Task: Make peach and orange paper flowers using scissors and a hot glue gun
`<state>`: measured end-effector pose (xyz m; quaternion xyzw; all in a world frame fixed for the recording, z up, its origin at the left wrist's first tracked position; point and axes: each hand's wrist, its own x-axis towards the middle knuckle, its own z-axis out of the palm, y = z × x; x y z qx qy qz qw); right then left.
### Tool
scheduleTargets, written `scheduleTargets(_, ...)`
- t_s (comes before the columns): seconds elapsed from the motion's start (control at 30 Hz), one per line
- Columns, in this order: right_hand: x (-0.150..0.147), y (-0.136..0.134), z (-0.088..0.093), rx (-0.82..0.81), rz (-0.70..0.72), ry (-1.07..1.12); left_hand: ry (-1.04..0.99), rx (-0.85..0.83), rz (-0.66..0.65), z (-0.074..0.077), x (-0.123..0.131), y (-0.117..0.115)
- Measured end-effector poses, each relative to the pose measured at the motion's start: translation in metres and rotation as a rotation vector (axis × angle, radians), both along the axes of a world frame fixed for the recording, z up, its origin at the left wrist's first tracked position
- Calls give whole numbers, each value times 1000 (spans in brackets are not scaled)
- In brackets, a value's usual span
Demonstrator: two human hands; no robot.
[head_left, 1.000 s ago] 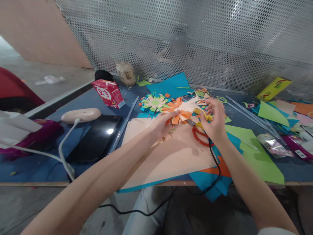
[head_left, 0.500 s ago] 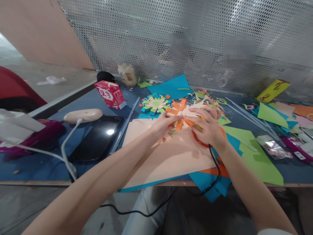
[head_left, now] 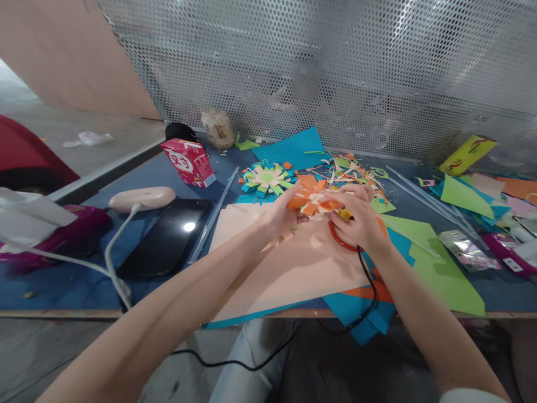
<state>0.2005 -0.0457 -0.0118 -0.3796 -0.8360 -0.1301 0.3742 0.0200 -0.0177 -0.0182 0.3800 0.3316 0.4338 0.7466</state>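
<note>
In the head view, an orange paper flower (head_left: 309, 189) with a pale centre is held between my two hands above a large cream sheet (head_left: 289, 274). My left hand (head_left: 282, 215) pinches its left side. My right hand (head_left: 357, 218) has its fingers closed on the flower's right petals. Under the right palm show a yellow part (head_left: 345, 214) and an orange-red loop (head_left: 342, 237); their kind is mostly hidden. A black cord (head_left: 369, 274) runs down from beside the loop. Just behind my left hand lies a layered cream, green and blue paper flower (head_left: 266, 178).
Paper scraps (head_left: 352, 170) are heaped behind my right hand. Green sheets (head_left: 440, 268) and blue sheets (head_left: 363, 319) lie to the right, some over the front edge. A black phone (head_left: 165, 240), white cable and red box (head_left: 188, 162) stand left. A perforated metal panel (head_left: 251, 67) closes the back.
The orange flower has been turned in my hands, so its orange petals show more and the cream ones less. My left fingers have moved to its outer left edge.
</note>
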Motion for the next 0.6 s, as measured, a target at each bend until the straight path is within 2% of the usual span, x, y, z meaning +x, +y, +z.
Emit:
scheduleTargets(0.07,-2,-2,4,-13,-22,91,-32,47,-65,-1,-2,3)
scheduleTargets(0.13,-3,-4,7,-25,-20,228,-1,140,-43,-3,-4,6)
scheduleTargets(0.2,-2,-2,9,-45,10,415,75,298,69,-5,-5,7)
scheduleTargets(0.33,2,6,10,-125,66,787,277,695,423,-6,-9,6)
scheduleTargets(0.4,4,9,9,-173,99,888,354,804,493,-4,-11,3)
scheduleTargets(0.47,4,9,9,-239,122,910,374,845,429,-2,-11,-2)
scheduleTargets(0.6,-3,3,9,-371,110,855,358,819,207,-1,-5,-13)
